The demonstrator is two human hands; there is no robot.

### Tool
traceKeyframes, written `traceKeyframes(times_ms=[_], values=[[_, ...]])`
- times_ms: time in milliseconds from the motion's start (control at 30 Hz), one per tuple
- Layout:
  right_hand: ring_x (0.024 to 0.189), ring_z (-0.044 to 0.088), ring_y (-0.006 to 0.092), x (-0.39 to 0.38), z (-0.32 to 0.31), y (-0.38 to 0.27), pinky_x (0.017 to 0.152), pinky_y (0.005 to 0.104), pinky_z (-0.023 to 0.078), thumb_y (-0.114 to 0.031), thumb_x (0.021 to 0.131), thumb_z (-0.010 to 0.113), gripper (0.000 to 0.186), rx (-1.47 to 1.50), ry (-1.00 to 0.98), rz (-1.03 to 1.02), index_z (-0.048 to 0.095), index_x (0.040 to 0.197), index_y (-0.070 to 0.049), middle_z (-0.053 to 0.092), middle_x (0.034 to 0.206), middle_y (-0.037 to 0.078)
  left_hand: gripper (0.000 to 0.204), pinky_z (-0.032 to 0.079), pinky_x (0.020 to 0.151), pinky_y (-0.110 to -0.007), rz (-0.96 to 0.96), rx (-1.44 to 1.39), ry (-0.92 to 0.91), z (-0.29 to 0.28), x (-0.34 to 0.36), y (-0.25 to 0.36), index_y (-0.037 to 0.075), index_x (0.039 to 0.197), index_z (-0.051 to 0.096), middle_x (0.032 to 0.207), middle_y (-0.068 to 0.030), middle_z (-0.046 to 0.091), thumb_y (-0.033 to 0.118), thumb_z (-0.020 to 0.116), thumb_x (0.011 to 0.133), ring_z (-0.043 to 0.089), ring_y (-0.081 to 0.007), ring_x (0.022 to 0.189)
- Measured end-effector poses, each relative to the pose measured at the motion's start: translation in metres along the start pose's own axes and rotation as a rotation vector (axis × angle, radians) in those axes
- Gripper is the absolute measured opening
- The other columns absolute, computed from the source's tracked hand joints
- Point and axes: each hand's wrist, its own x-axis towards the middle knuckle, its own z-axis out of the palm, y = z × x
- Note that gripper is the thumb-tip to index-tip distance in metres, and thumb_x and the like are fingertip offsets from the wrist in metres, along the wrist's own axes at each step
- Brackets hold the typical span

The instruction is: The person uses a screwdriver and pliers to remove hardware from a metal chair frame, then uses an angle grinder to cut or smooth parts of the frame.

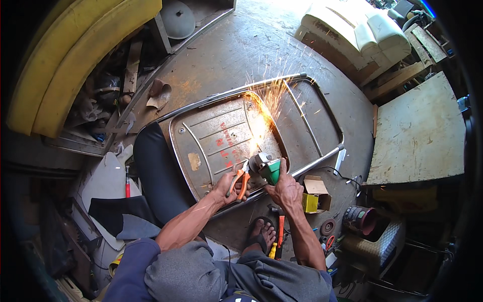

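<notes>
My right hand (286,190) is wrapped round the green body of an angle grinder (270,170). Bright orange sparks (262,118) spray from its head toward the far side of a metal chair seat pan (221,136). In my left hand (226,189) are pliers (242,181) with orange and grey handles, their jaws close beside the grinder's head; what they grip, if anything, cannot be made out. The chair lies on its back on the floor, with a tubular metal frame (312,118) to the right and a black padded backrest (153,168) to the left. Red lettering marks the pan.
Near my sandalled foot lie an orange-handled hammer (280,226), a small opened box (316,194), a grinding disc (328,226) and scissors (330,242). A paint tin (358,219) stands at right, below a board (420,133). Yellow cushions (75,55) fill the far left; a pale sofa (357,38) stands far right.
</notes>
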Motion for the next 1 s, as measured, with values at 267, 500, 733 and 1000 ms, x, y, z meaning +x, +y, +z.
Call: traceKeyframes(times_ms=[267,500,733,1000], values=[[0.093,0.069,0.0445,0.001,-0.006,0.004,0.079,0.0526,0.055,-0.039,0.077,0.075,0.105,-0.057,0.054,-0.026,0.017,0.16,-0.011,0.066,0.107,0.028,0.068,0.059,0.054,-0.044,0.002,0.103,0.051,-0.007,0.006,-0.003,0.003,0.11,0.062,0.085,-0.0152,0.068,0.064,0.033,0.102,0.07,-0.0314,0.065],[0.099,0.069,0.0416,-0.001,-0.012,0.002,0.082,0.0511,0.054,-0.032,0.072,0.074,0.108,-0.092,0.032,-0.028,0.016,0.161,-0.012,0.067,0.112,0.026,0.066,0.059,0.054,-0.04,0.007,0.141,0.06,-0.001,0.002,-0.002,0.003,0.107,0.06,0.084,-0.0139,0.067,0.062,0.031,0.104,0.069,-0.0281,0.063],[0.101,0.068,0.0414,-0.001,-0.012,-0.004,0.084,0.0494,0.055,-0.03,0.072,0.075,0.108,-0.114,0.004,-0.02,0.017,0.161,-0.013,0.066,0.112,0.026,0.066,0.059,0.054,-0.039,0.029,0.198,0.125,0.014,-0.009,0.001,0.003,0.11,0.058,0.084,-0.0131,0.066,0.062,0.03,0.104,0.068,-0.0266,0.062],[0.1,0.068,0.0419,-0.001,-0.016,-0.012,0.084,0.0505,0.054,-0.03,0.072,0.075,0.108,-0.124,-0.022,-0.017,0.016,0.161,-0.014,0.066,0.113,0.025,0.064,0.058,0.054,-0.039,0.024,0.242,0.177,0.017,-0.009,0.0,0.005,0.113,0.058,0.084,-0.0124,0.065,0.063,0.033,0.103,0.067,-0.0259,0.061]])
